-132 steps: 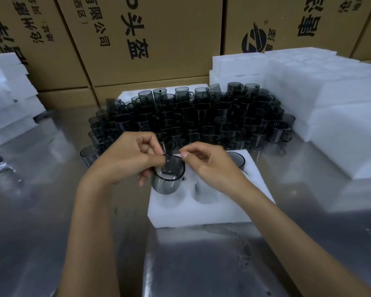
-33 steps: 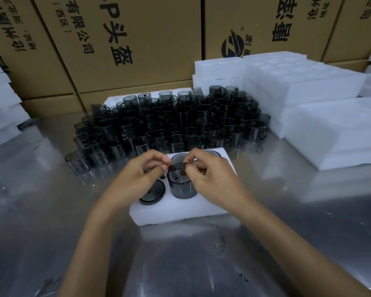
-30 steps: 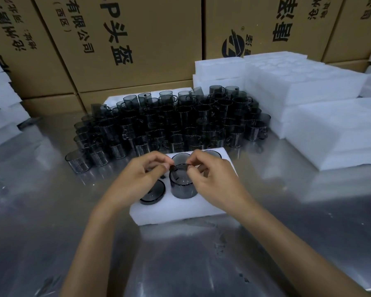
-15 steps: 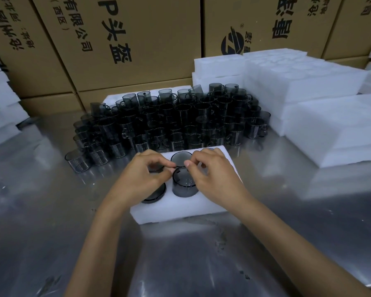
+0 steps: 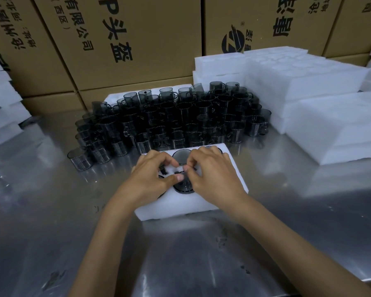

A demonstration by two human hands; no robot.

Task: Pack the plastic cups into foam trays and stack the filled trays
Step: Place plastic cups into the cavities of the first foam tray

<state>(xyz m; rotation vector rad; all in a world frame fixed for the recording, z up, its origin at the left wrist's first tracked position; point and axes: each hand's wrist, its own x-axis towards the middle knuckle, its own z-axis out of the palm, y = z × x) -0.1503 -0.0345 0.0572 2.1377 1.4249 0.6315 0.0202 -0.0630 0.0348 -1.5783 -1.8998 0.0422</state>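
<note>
A white foam tray lies on the steel table in front of me. A smoky grey plastic cup sits sunk in its front middle pocket, only the rim showing. My left hand and my right hand meet over that cup, fingertips pinching its rim and handle. Another cup sits in the back middle pocket. Other pockets are hidden under my hands. A large cluster of loose grey cups stands just behind the tray.
Stacks of white foam trays fill the right side, more foam is piled at the far left. Brown cardboard boxes form a wall behind. A single cup stands apart at the cluster's left front.
The cup held above the tray a second ago has gone down into the front middle pocket. Both hands followed it down and stay on its rim.
</note>
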